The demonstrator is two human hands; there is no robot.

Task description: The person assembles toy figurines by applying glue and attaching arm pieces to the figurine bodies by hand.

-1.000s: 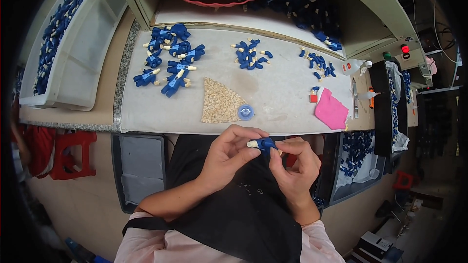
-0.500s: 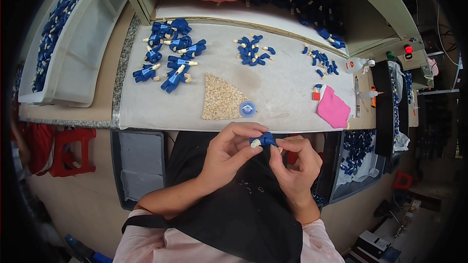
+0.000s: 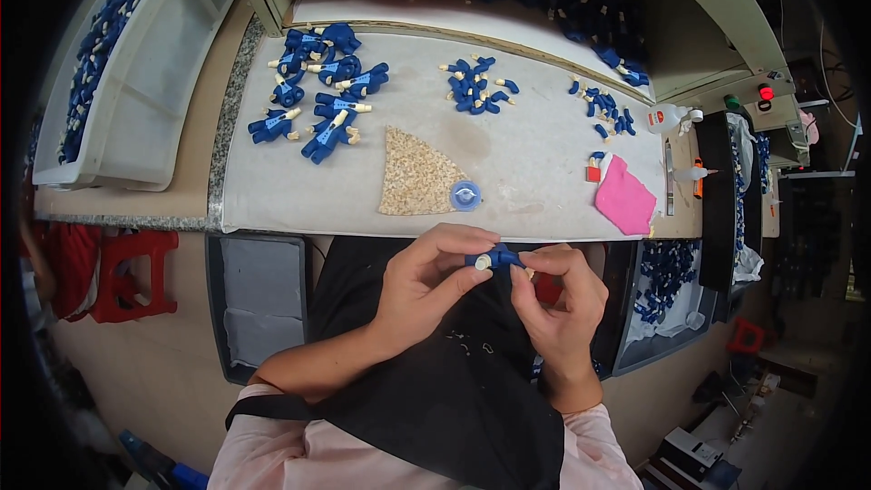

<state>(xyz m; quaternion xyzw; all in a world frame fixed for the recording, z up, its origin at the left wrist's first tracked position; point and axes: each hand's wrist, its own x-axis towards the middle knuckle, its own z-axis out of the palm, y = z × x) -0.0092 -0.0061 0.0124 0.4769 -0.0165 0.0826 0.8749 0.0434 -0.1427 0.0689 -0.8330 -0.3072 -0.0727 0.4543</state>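
Note:
In front of the table's near edge I hold a small blue doll body (image 3: 498, 259) with a round cream neck stub pointing left and toward me. My left hand (image 3: 413, 283) pinches it between thumb and fingers. From the other side, my right hand (image 3: 558, 308) has thumb and forefinger closed on the body's right end, where a small cream tip shows below the fingers. The fingers partly hide the piece. Beyond my hands lie a speckled tan wedge-shaped mat (image 3: 415, 177) and a small round blue-rimmed dish (image 3: 466, 195).
Blue doll bodies (image 3: 328, 132) lie at the table's far left. Small blue arms form one pile (image 3: 475, 86) mid-table and another (image 3: 606, 109) rightward. Also right are a pink cloth (image 3: 626, 198), a white bottle (image 3: 665, 118) and a filled bin (image 3: 667, 308). An upright white bin (image 3: 150, 100) stands left.
The doll body has turned so its neck stub faces me more. My right hand has shifted slightly to the right. Both hands keep their hold.

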